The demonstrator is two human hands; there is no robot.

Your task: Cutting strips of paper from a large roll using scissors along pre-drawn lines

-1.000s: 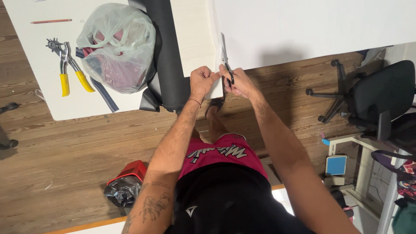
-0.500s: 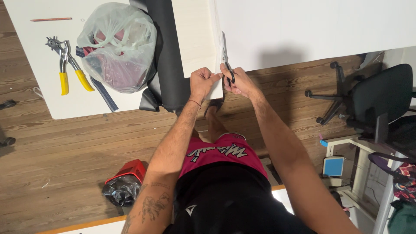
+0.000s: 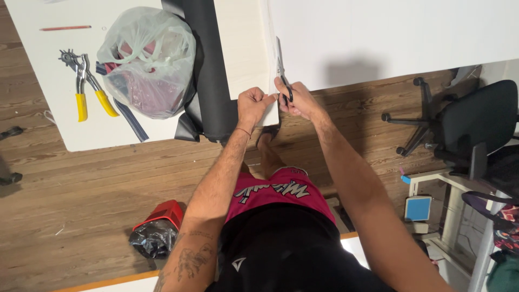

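Overhead view of a person cutting at the near edge of a white table (image 3: 48, 130). Compared with the frame half a second before, the pose and layout are unchanged; the scissors (image 3: 280, 70) sit at about the same spot along the cut, blades pointing away from the body.

The right hand (image 3: 300, 101) is closed through the black handles of the scissors, whose blades lie on the seam between a cream sheet (image 3: 240, 48) and a large white sheet (image 3: 389, 38). The left hand (image 3: 254, 104) is pinched shut on the near edge of the cream sheet, just beside the scissors hand.

Left of the cream sheet lies a roll of black material (image 3: 208, 81), overhanging the table edge. Beside it sits a knotted, translucent white plastic bag (image 3: 147, 59), rounded, with pink and dark contents showing through; no label is legible. Further left lie pliers with yellow handles (image 3: 86, 89) and a thin red pencil (image 3: 65, 27).

On the wooden floor, a red container holding crumpled black plastic (image 3: 157, 230) stands near the left elbow. A black office chair (image 3: 465, 135) stands to the right, with a small blue square box (image 3: 418, 208) on a white rack below it.
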